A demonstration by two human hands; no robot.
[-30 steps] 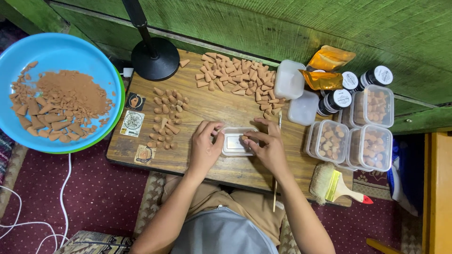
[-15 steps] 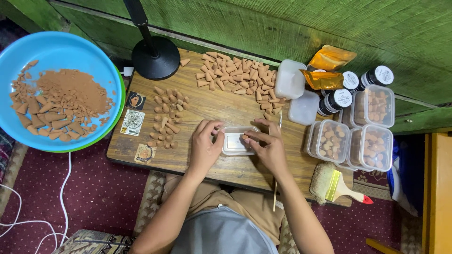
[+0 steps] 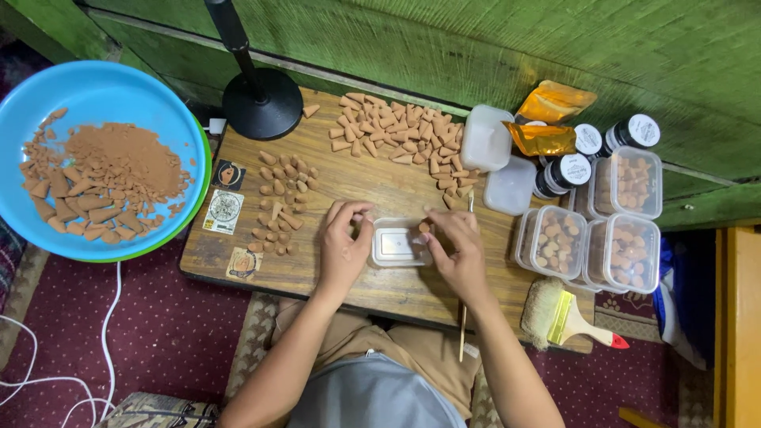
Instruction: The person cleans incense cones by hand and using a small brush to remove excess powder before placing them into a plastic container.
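Note:
A small clear plastic box (image 3: 399, 244) sits on the wooden table (image 3: 372, 182) in front of me. My left hand (image 3: 343, 246) rests at its left side, fingertips touching the box's edge. My right hand (image 3: 454, 246) is at the right side and pinches a small brown clay cone (image 3: 425, 227) over the box's right end. A loose group of small cones (image 3: 279, 206) lies left of my left hand. A larger spread of cones (image 3: 396, 133) lies at the far side of the table.
A blue bowl (image 3: 151, 103) with brown powder and broken pieces stands at the left. A black lamp base (image 3: 261, 103) is at the back. Lidded boxes of cones (image 3: 590, 242), dark jars (image 3: 567, 170), orange pouches (image 3: 551, 103) and a brush (image 3: 567, 321) crowd the right.
My right hand has shifted slightly and now holds a cone over the right end of the box. My left hand's fingers have lifted towards the box's left edge.

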